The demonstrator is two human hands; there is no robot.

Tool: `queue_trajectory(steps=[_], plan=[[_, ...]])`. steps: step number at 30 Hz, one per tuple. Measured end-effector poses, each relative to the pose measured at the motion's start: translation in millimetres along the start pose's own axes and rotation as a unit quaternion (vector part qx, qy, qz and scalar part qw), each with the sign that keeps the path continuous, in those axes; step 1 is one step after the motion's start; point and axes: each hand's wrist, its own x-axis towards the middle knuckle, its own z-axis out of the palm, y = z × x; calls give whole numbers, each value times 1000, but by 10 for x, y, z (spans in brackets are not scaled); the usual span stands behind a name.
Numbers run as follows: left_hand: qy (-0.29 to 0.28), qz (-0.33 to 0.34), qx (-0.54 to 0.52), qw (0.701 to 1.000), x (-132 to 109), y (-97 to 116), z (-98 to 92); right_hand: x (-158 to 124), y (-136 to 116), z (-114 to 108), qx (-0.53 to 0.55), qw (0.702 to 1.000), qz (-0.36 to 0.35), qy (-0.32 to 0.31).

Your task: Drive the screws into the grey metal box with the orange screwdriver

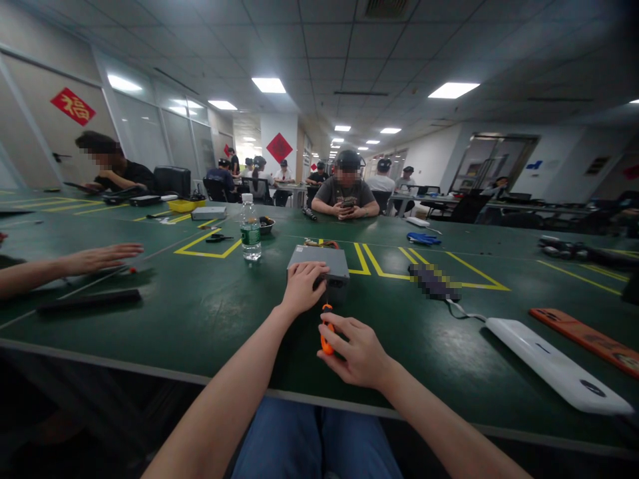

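A grey metal computer power supply (327, 256) sits on the green table in front of me, a bundle of cables showing at its far side. My left hand (304, 286) grips its near left part, fingers over the top and thumb toward the front face. Between the fingers of my right hand (362, 349) is an orange and black screwdriver (327, 332), pointing away from me at the power supply's near face. Whether its tip touches a screw is too small to tell.
A water bottle (250, 229) stands left of the power supply, beside a small bowl (266, 225). To the right lie a white power bank (554, 362) with a cable, an orange case (584, 332) and blue gloves (423, 238). Another person's hand (102, 258) is at the left, near a black bar (90, 301).
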Motion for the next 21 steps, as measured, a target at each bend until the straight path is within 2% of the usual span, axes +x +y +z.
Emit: queue_trajectory(steps=[3,6,9,16,21], plan=[[-5,-2,4,1000,-1,2,-3,-45,24,33,39,998,34,26],[-6,-3,3,1000,-2,7,-8,-39,35,34,59,997,42,-9],[-9,-5,2,1000,-1,15,-18,8,22,1,34,998,20,-50],[-25,-13,3,1000,3,32,-35,-46,9,25,-3,1000,13,19],[-20,-10,3,1000,-3,19,-27,-34,21,30,39,999,23,-14]])
